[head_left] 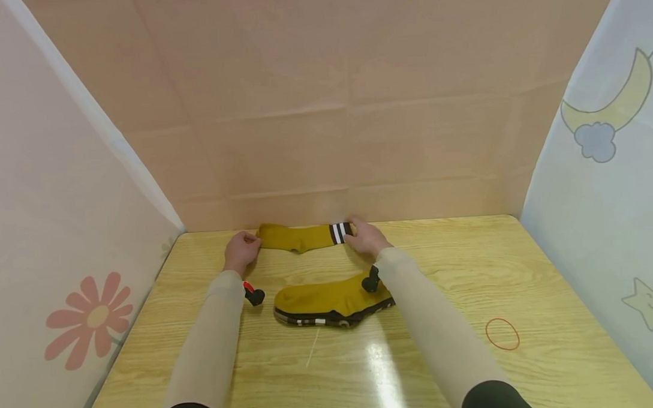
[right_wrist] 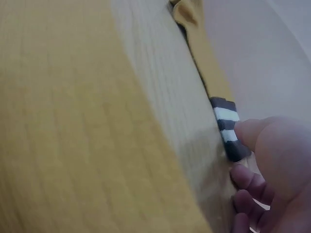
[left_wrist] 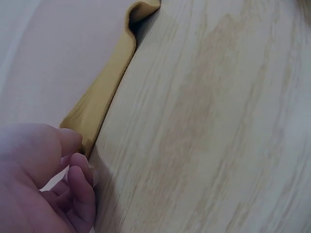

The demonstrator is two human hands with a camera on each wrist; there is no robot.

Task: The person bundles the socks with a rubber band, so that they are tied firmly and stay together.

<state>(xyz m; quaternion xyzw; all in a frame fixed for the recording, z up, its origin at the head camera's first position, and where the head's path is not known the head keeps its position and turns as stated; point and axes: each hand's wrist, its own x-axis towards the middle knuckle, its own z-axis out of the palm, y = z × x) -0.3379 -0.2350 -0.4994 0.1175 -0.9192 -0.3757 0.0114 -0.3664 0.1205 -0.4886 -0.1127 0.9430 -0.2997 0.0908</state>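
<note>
A mustard-yellow sock point(head_left: 300, 236) with a dark, white-striped cuff lies stretched sideways at the far edge of the table. Its toe end is pinched between the thumb and fingers of my left hand point(head_left: 243, 251). At the cuff, my right hand point(head_left: 368, 237) grips the striped end, the thumb pressed on the stripes in the right wrist view. Nearer to me rests a stack of socks point(head_left: 324, 297), a mustard one on top of dark patterned ones. My right forearm hides the stack's right end. A fold bulges up along the sock's heel point(left_wrist: 141, 10) in the left wrist view.
The wooden table point(head_left: 437, 284) meets a tan backdrop point(head_left: 346, 137) right behind the sock. Printed sheets stand along both sides. A thin red ring point(head_left: 502, 334) lies at the right, beyond my right forearm.
</note>
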